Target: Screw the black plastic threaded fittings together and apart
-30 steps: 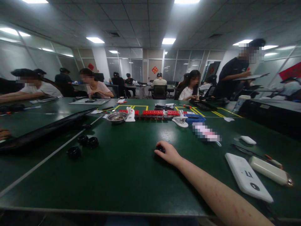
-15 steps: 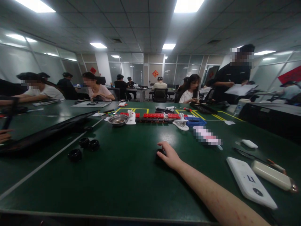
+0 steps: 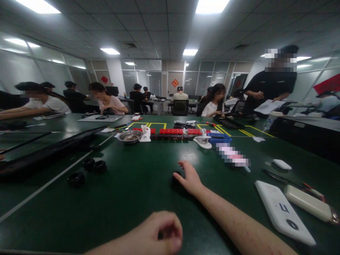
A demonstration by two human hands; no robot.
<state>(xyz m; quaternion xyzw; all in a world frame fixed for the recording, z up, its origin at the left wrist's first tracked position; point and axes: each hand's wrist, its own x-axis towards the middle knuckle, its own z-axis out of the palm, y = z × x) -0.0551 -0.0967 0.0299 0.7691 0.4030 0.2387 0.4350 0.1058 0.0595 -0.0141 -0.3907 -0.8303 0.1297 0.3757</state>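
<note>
My right hand point(image 3: 189, 179) rests at mid-table with its thumb and fingers around a small black round part point(image 3: 176, 178). Much of that part is hidden by the hand. My left hand point(image 3: 162, 232) is in front at the bottom, fingers curled into a loose fist. A dark spot shows inside its curl, but whether it is an object or shadow is unclear. Off to the left, three black ring-like parts point(image 3: 99, 166) sit on the green table point(image 3: 127, 191).
Farther back stand a metal bowl point(image 3: 129, 136) of small pieces, white clamp-like stands point(image 3: 203, 140), a red strip of blocks point(image 3: 171, 131) and a blue tray point(image 3: 220, 138). A white device point(image 3: 284, 212) lies right. A long black piece point(image 3: 53, 150) lies left. Other people sit around.
My left hand has come into view at the bottom, fingers curled. My right hand stays by the black part. The view has shifted slightly, and the standing person at the right has moved rightward.
</note>
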